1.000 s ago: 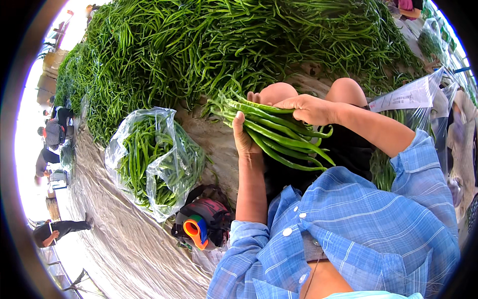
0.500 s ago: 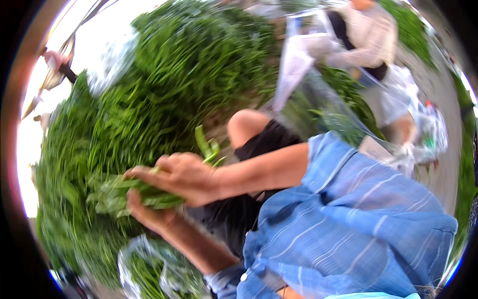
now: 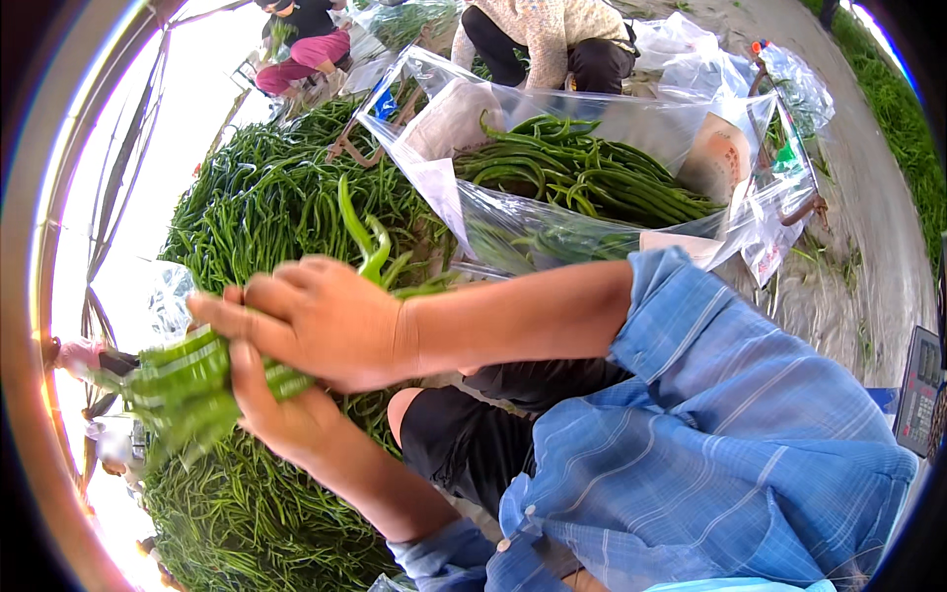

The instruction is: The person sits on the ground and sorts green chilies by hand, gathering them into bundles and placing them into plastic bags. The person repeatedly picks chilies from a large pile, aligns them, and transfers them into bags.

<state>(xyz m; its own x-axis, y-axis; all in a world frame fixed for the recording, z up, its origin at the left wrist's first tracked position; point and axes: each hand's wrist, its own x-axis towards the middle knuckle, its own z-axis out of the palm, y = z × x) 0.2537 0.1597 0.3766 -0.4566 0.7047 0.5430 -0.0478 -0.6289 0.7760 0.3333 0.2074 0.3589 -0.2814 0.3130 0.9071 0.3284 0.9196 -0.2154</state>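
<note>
A bunch of long green chili peppers [image 3: 187, 380] is gripped between my two hands, its far ends smeared by motion. My right hand [image 3: 330, 321] lies over the top of the bunch, fingers wrapped round it. From below, my left hand [image 3: 286, 419] closes on the same bunch with its thumb up along the side. A few pepper ends [image 3: 365, 242] stick out behind my right hand, toward my wrist. Beneath and beyond both hands spreads a large heap of green chili peppers [image 3: 266, 508].
A clear plastic bag [image 3: 552, 232] stands propped wide, lined with pale paper sheets [image 3: 715, 158] and partly filled with peppers. Behind it crouches a person in a speckled sweater [image 3: 552, 35]; another in pink trousers [image 3: 316, 59] is farther left. A calculator-like device [image 3: 919, 390] sits at the right edge.
My view has swung, bringing the propped bag and the crouching people more fully into sight. Both hands have stayed on the pepper bunch, which now sits farther left in view.
</note>
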